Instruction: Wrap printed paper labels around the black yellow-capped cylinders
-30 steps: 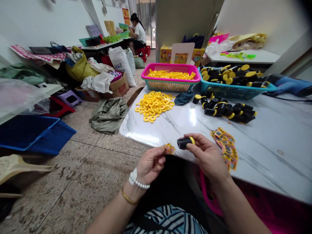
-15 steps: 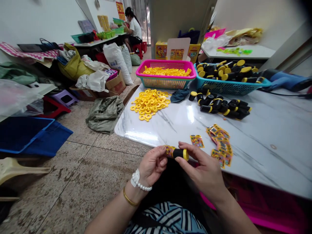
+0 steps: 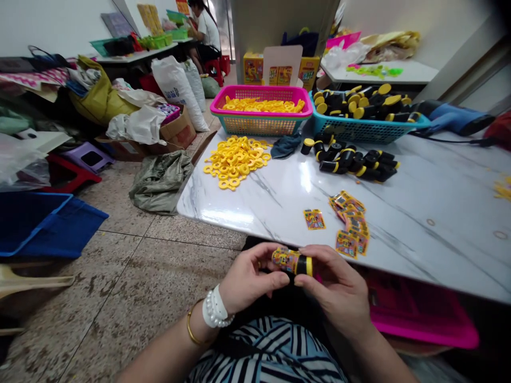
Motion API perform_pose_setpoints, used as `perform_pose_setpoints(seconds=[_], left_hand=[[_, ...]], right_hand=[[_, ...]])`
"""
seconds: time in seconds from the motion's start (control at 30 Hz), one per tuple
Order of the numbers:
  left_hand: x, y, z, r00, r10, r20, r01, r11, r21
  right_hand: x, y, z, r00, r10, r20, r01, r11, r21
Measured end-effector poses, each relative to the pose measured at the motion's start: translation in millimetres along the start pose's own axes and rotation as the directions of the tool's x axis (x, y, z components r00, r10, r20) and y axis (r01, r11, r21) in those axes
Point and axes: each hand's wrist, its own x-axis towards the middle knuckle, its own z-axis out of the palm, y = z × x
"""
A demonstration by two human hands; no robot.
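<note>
Both hands hold one small black bottle (image 3: 304, 265) with a yellow cap, lying sideways in front of the table edge. A colourful printed sleeve label (image 3: 285, 259) wraps most of its body, leaving a black band beside the cap. My left hand (image 3: 251, 279) grips the labelled end between thumb and fingers. At the capped end, my right hand (image 3: 339, 290) pinches with thumb and fingertips. On the table, a single flat label (image 3: 314, 218) lies just beyond the hands. A fanned pile of labels (image 3: 351, 226) is to its right.
Yellow ring-shaped pieces (image 3: 237, 159) are heaped on the marble-patterned table (image 3: 255, 205). Several black bottles (image 3: 355, 162) lie farther right. Behind stand a pink basket (image 3: 261, 94) of yellow pieces and a blue basket (image 3: 367, 130) of bottles. A pink tray (image 3: 423, 319) sits below the table.
The printed sleeve now covers more of the bottle, leaving less black showing. My left hand has closed farther around it, and the bottle is slightly lower. The view has shifted a little.
</note>
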Motion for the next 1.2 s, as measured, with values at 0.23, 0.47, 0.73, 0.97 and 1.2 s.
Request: perform_pose_setpoints(seconds=[0.23, 0.47, 0.73, 0.97, 1.2], left_hand=[[15, -37, 9.1, 0.969, -0.212, 0.128, 0.214, 0.977, -0.008], [30, -54, 21.6, 0.933, -0.275, 0.231, 0.297, 0.953, -0.065], [30, -44, 32.3, 0.951, 0.133, 0.279, -0.267, 0.809, 0.524], [33, -63, 23.9, 0.938, -0.156, 0.311, 0.058, 0.951, 0.303], [34, -81, 34.0, 0.927, -0.332, 0.173, 0.298, 0.934, 0.195]], right_hand=[[-33, 10, -23, 0.982, -0.015, 0.19, 0.06, 0.97, -0.235], [-45, 26, -40, 0.995, -0.042, 0.09, 0.065, 0.959, -0.274], [-61, 35, -21, 0.856, 0.517, -0.034, -0.479, 0.814, 0.329], [-72, 46, -26, 0.867, 0.499, 0.001, -0.466, 0.81, 0.357], [-71, 48, -33, 0.982, 0.185, 0.038, -0.188, 0.978, 0.088]])
